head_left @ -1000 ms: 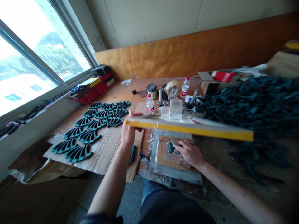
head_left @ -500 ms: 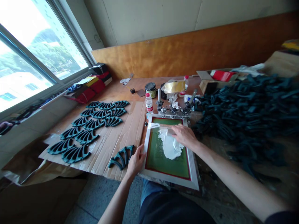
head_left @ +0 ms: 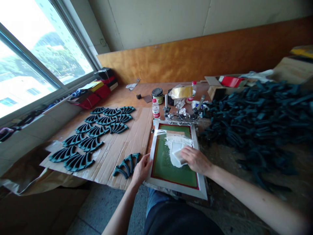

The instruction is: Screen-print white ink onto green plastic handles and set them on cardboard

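Note:
A screen-printing frame [head_left: 202,181] with green mesh lies flat on the bench in front of me. My right hand [head_left: 195,159] is closed on a squeegee [head_left: 180,155] that presses into white ink [head_left: 174,145] on the mesh. My left hand [head_left: 141,168] rests on the frame's left edge, fingers curled over it. A dark teal fan-shaped part [head_left: 127,164] lies on cardboard just left of that hand.
Rows of teal parts [head_left: 97,130] dry on cardboard sheets [head_left: 114,148] at left. A big heap of dark parts [head_left: 256,114] fills the right. Behind the frame stand a water bottle [head_left: 155,108], an ink can [head_left: 157,95] and tape [head_left: 181,91]. A window runs along the left.
The raised frame came down flat over the plate. A teal part now lies on the cardboard. My right hand drew the squeegee toward me across the mesh.

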Tool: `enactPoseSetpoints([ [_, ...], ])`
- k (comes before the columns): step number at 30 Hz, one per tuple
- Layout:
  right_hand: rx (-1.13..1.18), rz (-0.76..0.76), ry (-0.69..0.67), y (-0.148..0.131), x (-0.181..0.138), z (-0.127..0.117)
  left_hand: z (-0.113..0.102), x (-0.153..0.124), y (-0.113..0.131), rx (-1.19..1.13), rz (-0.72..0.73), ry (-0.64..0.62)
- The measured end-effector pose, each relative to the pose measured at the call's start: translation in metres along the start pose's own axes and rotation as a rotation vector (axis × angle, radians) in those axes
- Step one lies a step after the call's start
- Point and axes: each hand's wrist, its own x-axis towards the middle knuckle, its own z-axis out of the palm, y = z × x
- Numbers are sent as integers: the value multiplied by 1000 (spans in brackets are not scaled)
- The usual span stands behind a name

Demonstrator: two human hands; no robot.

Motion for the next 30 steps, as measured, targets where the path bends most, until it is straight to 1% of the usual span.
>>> enactPoseSetpoints([
  [1,-15,-43,37,-4,-6,4,0,0,1,-30,-7,4],
  [3,1,-115,39,-10,-16,8,1,0,2,-83,-39,13],
  [5,49,-85,-10,-9,-17,5,1,-1,5,-131,-80,18],
  [7,77,26,-15,-2,-2,-3,-1,-3,9,-189,-104,16],
  [9,58,155,31,11,25,-13,-8,-5,16,-276,-99,-7],
  [11,-18,281,70,25,53,-26,-19,-8,28,-377,-90,-57],
  [13,-126,389,91,42,72,-43,-33,-10,46,-465,-75,-89],
  [15,-190,469,158,61,74,-62,-48,-9,69,-521,-25,-54],
  [17,-173,545,280,81,60,-75,-60,-4,96,-578,83,49],
  [18,-148,592,328,89,48,-76,-65,1,110,-609,148,106],
  [20,-106,677,349,98,20,-67,-71,15,140,-679,267,191],
  [21,-90,697,319,97,6,-55,-74,23,156,-713,313,211],
  [23,-63,683,210,82,-17,-24,-78,40,183,-760,368,213],
  [25,-66,608,107,59,-30,10,-82,53,204,-790,394,215],
  [27,-113,536,44,38,-35,36,-80,56,212,-809,403,245],
  [28,-138,526,31,30,-35,44,-75,53,210,-822,396,278],
  [29,-147,541,23,24,-33,49,-68,47,203,-829,369,301],
  [30,-138,580,24,19,-31,51,-56,37,193,-822,309,282],
])
